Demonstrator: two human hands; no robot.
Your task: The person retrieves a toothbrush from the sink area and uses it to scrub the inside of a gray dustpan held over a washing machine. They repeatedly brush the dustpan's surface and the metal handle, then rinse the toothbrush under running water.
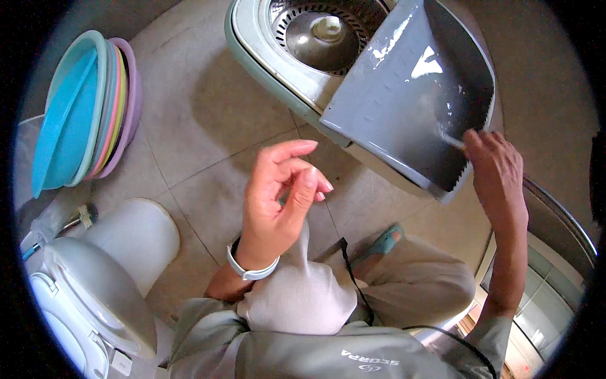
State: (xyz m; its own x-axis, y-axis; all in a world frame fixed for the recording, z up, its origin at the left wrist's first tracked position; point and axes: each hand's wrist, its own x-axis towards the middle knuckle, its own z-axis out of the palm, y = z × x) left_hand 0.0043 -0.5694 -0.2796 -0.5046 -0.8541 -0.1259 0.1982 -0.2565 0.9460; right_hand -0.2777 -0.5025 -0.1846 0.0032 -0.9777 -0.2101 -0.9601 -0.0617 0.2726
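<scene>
The grey dustpan (391, 107) is lying ahead-right, nearer the right hand (497, 161), which is gripping a blurred pale strip (452, 140), while the empty left hand (278, 202) is hovering half-curled.

We'd call the light med.-dim, approx. even indoors. Upper rt. of frame, we get hard white glare on the grey dustpan (391, 104); a soft shadow darkens the floor tiles (208, 136), upper ctr.-left. Right hand (497, 167) looks a bit blurry, left hand (278, 199) sharper. Fisheye bends lines toward the rim, w/ black corners; we see grain in dark pts., esp. far rt.
</scene>
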